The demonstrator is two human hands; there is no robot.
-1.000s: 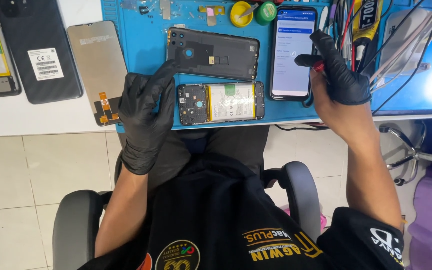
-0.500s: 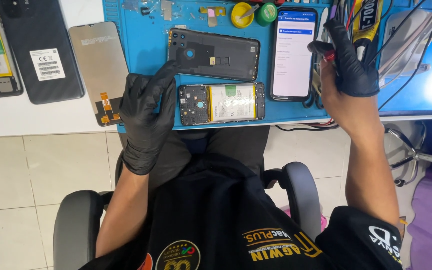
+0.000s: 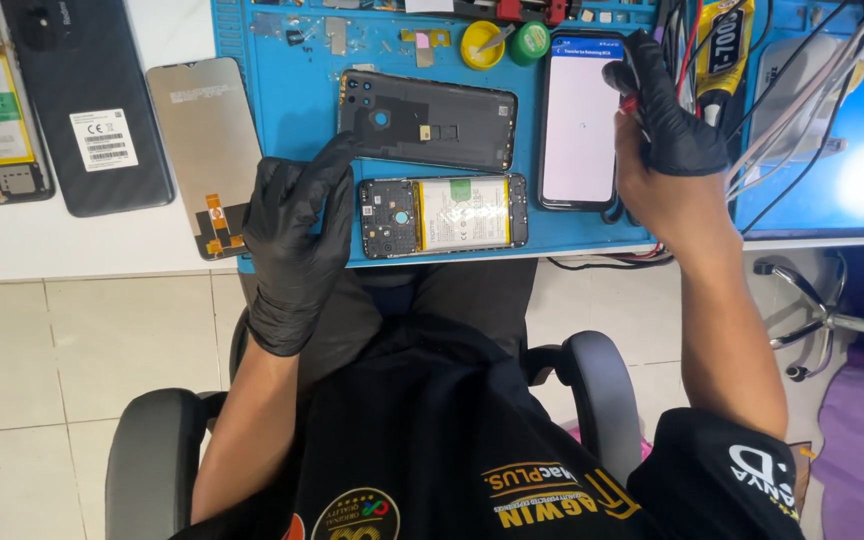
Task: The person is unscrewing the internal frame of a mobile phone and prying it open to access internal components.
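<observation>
I see a blue rubber work mat [image 3: 292, 90] covering the white bench. On it lie a dark plastic phone back cover [image 3: 427, 120], an opened phone frame showing its white battery and circuit board [image 3: 442, 212], and a working smartphone with a lit white screen [image 3: 579, 125]. My left hand [image 3: 292, 235], in a black glove, rests flat at the mat's edge, fingers spread, index tip touching the back cover's corner, gripping nothing. My right hand [image 3: 667, 115], also gloved, touches the smartphone's upper right edge, fingers loosely curled; whether they pinch anything I cannot tell.
</observation>
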